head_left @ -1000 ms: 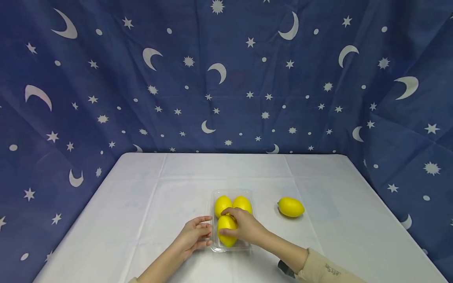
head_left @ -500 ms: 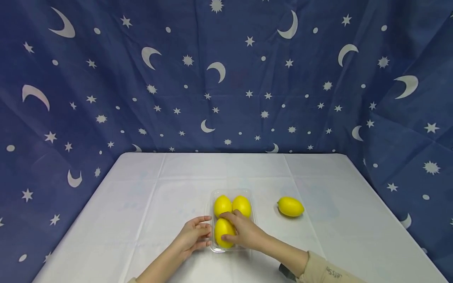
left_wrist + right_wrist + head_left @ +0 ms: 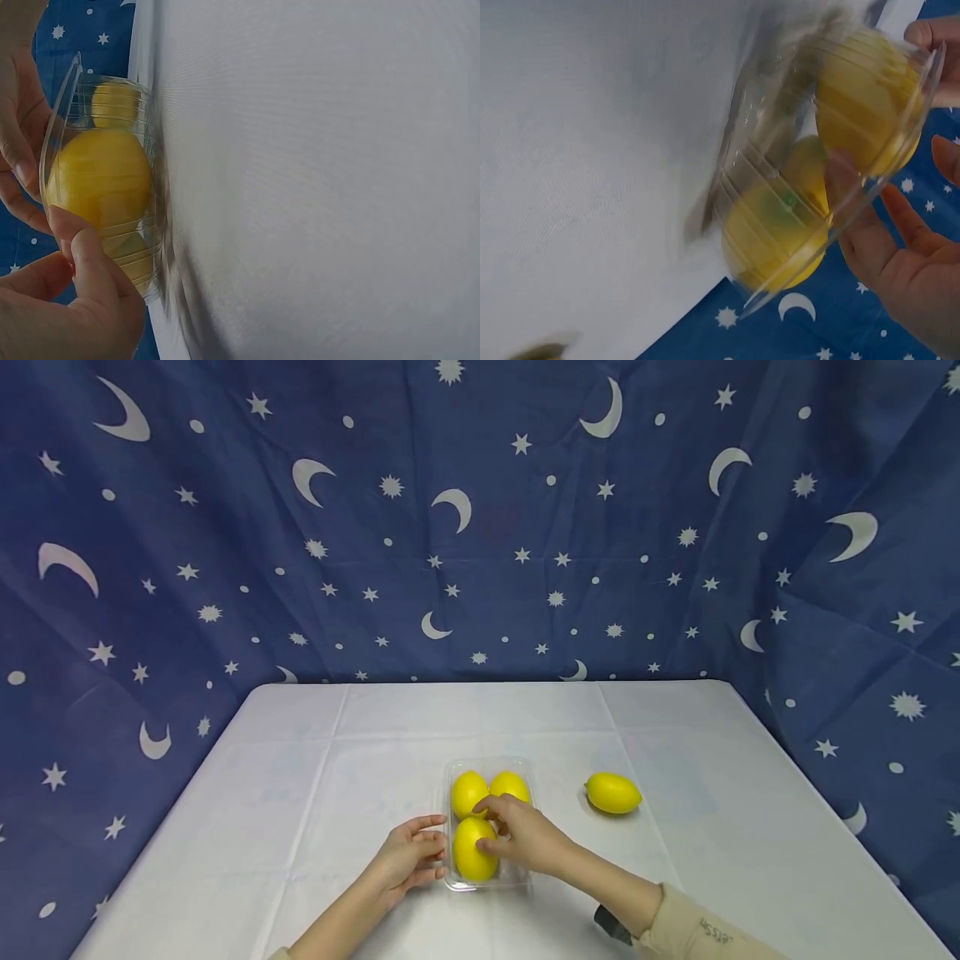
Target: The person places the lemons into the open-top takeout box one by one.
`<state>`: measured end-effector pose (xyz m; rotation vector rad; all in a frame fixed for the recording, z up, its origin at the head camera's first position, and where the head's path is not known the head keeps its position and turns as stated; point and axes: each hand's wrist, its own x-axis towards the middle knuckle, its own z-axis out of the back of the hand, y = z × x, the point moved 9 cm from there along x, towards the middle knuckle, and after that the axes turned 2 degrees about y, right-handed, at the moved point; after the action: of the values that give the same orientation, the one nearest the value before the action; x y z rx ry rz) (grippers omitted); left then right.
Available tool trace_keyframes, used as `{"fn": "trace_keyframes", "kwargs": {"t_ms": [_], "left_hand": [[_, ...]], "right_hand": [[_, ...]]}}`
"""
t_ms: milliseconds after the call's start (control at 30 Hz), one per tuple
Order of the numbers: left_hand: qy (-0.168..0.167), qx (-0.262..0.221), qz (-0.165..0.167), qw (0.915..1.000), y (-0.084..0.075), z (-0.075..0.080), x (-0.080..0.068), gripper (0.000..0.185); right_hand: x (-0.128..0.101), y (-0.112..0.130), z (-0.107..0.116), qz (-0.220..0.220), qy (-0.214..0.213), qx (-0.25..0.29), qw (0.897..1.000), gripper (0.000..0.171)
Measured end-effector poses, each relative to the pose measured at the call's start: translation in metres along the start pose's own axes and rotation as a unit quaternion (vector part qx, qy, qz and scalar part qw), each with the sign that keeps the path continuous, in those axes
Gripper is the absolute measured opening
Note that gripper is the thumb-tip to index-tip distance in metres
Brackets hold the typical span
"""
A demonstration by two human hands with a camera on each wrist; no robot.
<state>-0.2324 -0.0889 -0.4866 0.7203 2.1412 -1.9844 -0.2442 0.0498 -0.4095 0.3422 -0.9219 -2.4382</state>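
Note:
A clear plastic container [image 3: 504,883] holds three yellow lemons. Two lie side by side at its far end, a left one [image 3: 469,793] and a right one [image 3: 510,783] partly behind my right hand. The near lemon [image 3: 475,850] sits at the front left of the container. My right hand [image 3: 528,837] reaches over the right side, thumb on the near lemon and fingertips just beyond it, loosely bent. My left hand [image 3: 408,857] rests its spread fingertips at the container's left side; the left wrist view shows fingers [image 3: 91,262] right at the rim.
A fourth lemon [image 3: 613,793] lies on the white tablecloth [image 3: 375,718] to the right of the container. Behind the table hangs a blue curtain [image 3: 495,602] with moons and stars. A dark strap piece [image 3: 612,925] shows by the right sleeve [image 3: 697,931].
My right hand has set the near lemon slightly left in the container, and its fingers have loosened and shifted right. The left hand stays at the container's side.

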Motion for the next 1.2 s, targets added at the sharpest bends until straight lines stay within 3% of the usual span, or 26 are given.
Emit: {"fn": "trace_keyframes", "kwargs": {"t_ms": [233,533,667,1033,1200], "left_hand": [[0.003,-0.004,0.001,1.0000,-0.001,0.000,-0.001,0.046],[0.007,-0.007,0.004,0.9999,0.000,-0.001,0.000,0.048],[0.006,-0.003,0.000,1.0000,-0.001,-0.001,0.000,0.047],[0.002,-0.001,-0.002,1.0000,-0.002,-0.001,0.001,0.045],[0.001,-0.002,-0.003,1.0000,-0.003,0.000,0.000,0.045]], "right_hand": [[0.002,-0.007,0.025,0.013,-0.041,-0.012,0.999,0.027],[-0.006,-0.036,0.071,-0.018,-0.109,-0.010,0.994,0.020],[-0.009,-0.052,0.092,-0.035,-0.120,-0.032,0.992,0.021],[-0.010,-0.098,0.135,-0.059,-0.071,-0.102,0.991,0.025],[-0.010,-0.114,0.135,-0.085,0.014,-0.136,0.987,0.036]]}}
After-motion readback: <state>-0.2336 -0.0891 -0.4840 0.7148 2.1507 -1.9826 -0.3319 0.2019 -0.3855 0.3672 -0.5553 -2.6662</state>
